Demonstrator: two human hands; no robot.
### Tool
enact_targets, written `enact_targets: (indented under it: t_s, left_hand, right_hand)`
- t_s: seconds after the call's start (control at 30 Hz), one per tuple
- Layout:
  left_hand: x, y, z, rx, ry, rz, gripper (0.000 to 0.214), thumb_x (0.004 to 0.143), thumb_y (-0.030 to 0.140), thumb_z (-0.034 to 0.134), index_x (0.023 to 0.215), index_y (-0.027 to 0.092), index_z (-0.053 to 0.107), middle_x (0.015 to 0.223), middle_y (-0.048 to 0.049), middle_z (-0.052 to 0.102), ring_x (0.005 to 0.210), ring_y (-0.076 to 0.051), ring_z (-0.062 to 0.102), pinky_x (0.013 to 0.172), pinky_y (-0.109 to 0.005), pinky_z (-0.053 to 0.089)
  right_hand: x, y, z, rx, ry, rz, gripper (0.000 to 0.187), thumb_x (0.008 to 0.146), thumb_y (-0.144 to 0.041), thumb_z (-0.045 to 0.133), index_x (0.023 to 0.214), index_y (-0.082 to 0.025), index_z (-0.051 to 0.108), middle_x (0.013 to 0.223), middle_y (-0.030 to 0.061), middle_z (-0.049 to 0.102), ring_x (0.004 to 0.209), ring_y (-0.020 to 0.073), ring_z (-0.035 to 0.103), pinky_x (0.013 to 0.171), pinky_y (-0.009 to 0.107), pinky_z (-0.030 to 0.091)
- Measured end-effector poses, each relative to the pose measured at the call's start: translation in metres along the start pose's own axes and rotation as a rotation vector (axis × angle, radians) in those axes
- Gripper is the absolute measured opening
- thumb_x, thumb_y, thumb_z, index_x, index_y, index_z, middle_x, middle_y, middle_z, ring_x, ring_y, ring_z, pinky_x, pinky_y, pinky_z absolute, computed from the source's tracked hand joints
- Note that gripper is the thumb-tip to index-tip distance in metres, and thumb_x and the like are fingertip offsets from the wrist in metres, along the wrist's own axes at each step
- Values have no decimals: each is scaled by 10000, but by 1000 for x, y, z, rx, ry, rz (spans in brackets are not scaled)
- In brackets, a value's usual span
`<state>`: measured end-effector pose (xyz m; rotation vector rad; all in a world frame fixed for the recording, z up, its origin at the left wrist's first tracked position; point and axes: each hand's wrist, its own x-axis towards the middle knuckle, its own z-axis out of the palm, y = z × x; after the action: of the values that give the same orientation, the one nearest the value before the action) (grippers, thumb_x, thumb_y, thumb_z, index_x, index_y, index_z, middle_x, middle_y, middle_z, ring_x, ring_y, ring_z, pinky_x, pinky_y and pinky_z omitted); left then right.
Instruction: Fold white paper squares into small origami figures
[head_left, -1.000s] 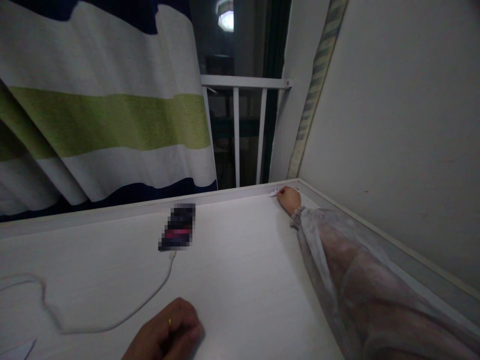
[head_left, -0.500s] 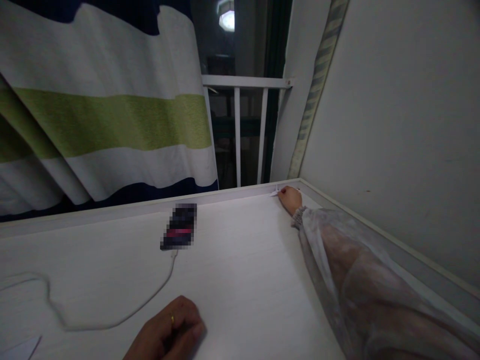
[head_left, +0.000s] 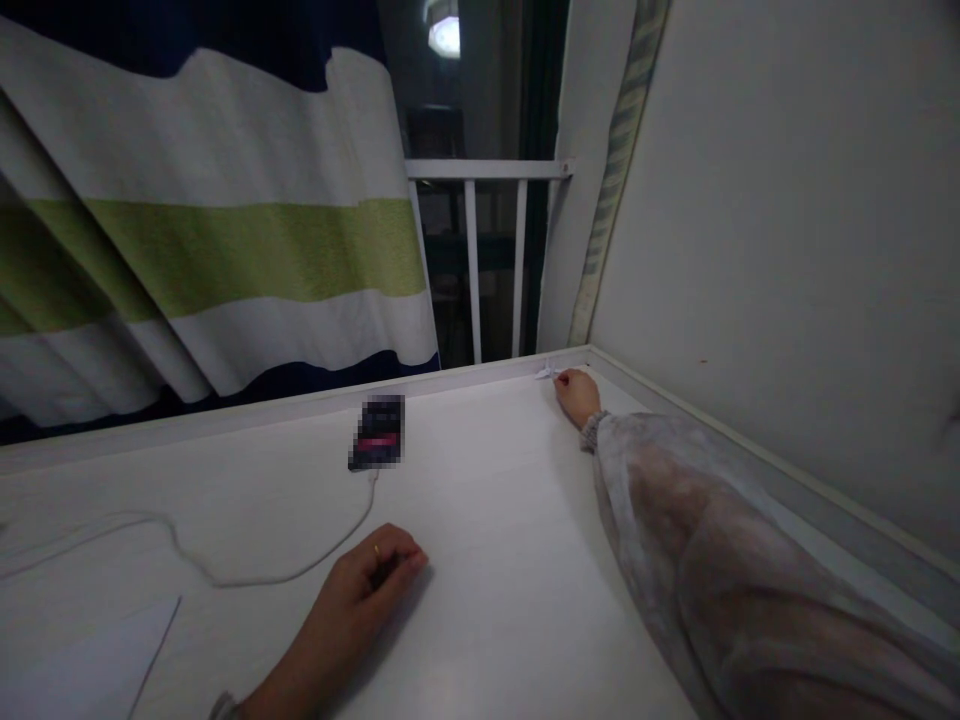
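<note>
My right hand [head_left: 576,394] reaches to the far right corner of the white table [head_left: 487,520], arm stretched out in a sheer sleeve. Its fingertips pinch a small white folded paper [head_left: 544,372] at the table's back edge. My left hand [head_left: 373,582] rests on the table near the front, fingers curled under into a loose fist with a ring showing; nothing is visible in it. A phone [head_left: 379,432] lies face up between the hands, with a white cable [head_left: 225,572] running from it toward the left.
A sheet of white paper [head_left: 82,668] lies at the front left corner. A striped curtain [head_left: 210,250] hangs behind the table. A white railing [head_left: 487,240] and dark window stand at the back; a plain wall [head_left: 787,250] borders the right side.
The view has shifted, showing more of the table's front and the paper sheet. My left hand appears further up in view; the right hand stays at the corner on the folded paper.
</note>
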<state>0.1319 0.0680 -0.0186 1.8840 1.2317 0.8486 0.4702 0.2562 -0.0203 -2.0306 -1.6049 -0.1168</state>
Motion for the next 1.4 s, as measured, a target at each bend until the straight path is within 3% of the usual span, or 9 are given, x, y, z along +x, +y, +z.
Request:
enact_targets:
  t_s: [0.17, 0.3, 0.43, 0.6, 0.73, 0.87, 1.03, 1.3, 1.4]
  left_hand:
    - [-4, 0, -2, 8, 188, 129, 201, 757, 351, 494, 685, 173, 553, 642, 6, 505, 555, -110, 445, 521, -221, 364]
    - [-10, 0, -3, 52, 233, 198, 196, 775, 337, 488, 712, 164, 554, 682, 4, 515, 549, -99, 438, 510, -212, 356]
    - [-21, 3, -6, 113, 265, 289, 177, 778, 297, 497, 711, 148, 564, 701, -2, 521, 559, -90, 440, 520, -207, 351]
    - [-37, 0, -17, 178, 291, 368, 161, 784, 256, 504, 722, 142, 598, 722, -11, 534, 541, -78, 432, 517, -201, 359]
    - [-45, -10, -30, 231, 320, 352, 144, 780, 241, 522, 724, 142, 610, 713, -10, 541, 521, -72, 423, 518, -198, 369]
    - [-43, -13, -36, 266, 279, 348, 147, 782, 239, 528, 731, 135, 618, 709, -15, 543, 519, -73, 437, 515, -199, 380]
    - [-38, -12, -35, 397, 166, 354, 131, 792, 200, 512, 803, 144, 630, 774, -24, 570, 574, -82, 491, 563, -199, 411]
    - [-50, 0, -34, 655, 172, 304, 176, 829, 220, 456, 846, 156, 619, 877, -39, 593, 726, -107, 561, 683, -212, 452]
    - [-63, 8, -36, 746, 182, 250, 189, 834, 224, 435, 873, 169, 611, 929, -46, 600, 831, -133, 561, 755, -242, 445]
  right_hand:
    - [-55, -31, -21, 108, -28, -151, 276, 856, -285, 484, 1100, -156, 505, 1101, 72, 537, 915, 181, 557, 765, 383, 475]
    - [-116, -78, -43, 221, -58, -348, 238, 855, -284, 485, 1045, -147, 532, 1036, 60, 565, 861, 162, 569, 737, 358, 481]
    - [-170, -133, -66, 352, -29, -525, 78, 796, -205, 543, 775, -149, 593, 771, 21, 603, 756, 119, 551, 695, 237, 444]
    - [-207, -179, -66, 499, 15, -607, 161, 838, -234, 451, 743, -166, 562, 692, 3, 580, 634, 105, 519, 571, 204, 400]
    - [-222, -186, -47, 532, -53, -676, 322, 875, -265, 370, 607, -167, 519, 526, -21, 503, 491, 96, 451, 485, 206, 343]
    - [-228, -179, -36, 513, -137, -818, 338, 855, -263, 402, 547, -174, 508, 513, -12, 506, 496, 110, 460, 509, 226, 345]
    - [-226, -179, -32, 495, -184, -867, 223, 843, -216, 403, 719, -170, 582, 667, 28, 606, 627, 137, 542, 598, 239, 402]
    - [-228, -182, -33, 501, -181, -808, 198, 813, -194, 416, 951, -149, 550, 884, 92, 588, 800, 186, 555, 752, 324, 441]
    - [-233, -178, -37, 516, -175, -778, 222, 812, -190, 406, 999, -161, 522, 955, 92, 550, 758, 172, 564, 716, 324, 461]
